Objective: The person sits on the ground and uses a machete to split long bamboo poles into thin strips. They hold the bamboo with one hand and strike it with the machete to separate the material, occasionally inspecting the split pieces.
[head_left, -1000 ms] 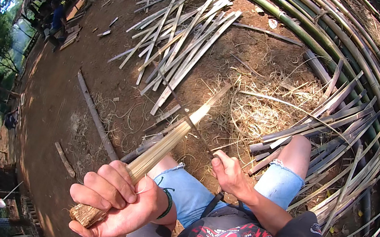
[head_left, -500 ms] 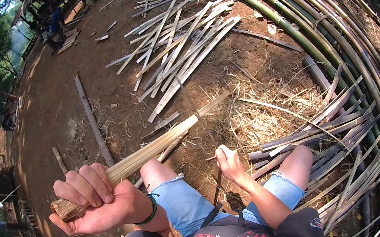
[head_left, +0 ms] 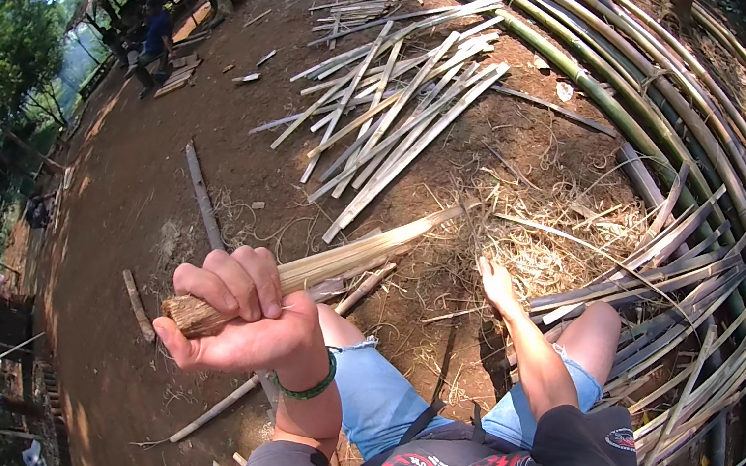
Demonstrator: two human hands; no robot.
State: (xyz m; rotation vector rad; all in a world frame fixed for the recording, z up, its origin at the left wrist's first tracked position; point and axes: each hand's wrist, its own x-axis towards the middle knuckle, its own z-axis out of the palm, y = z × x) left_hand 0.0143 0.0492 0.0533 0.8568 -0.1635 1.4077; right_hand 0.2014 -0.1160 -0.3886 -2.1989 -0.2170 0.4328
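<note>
Fingers (head_left: 230,282) of the left hand (head_left: 249,327) curl around a pale stick (head_left: 339,264).

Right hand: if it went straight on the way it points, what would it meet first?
Likely the left edge of the pale shavings ahead of the right hand; depth is unclear, so the tip of the held stick could come first.
</note>
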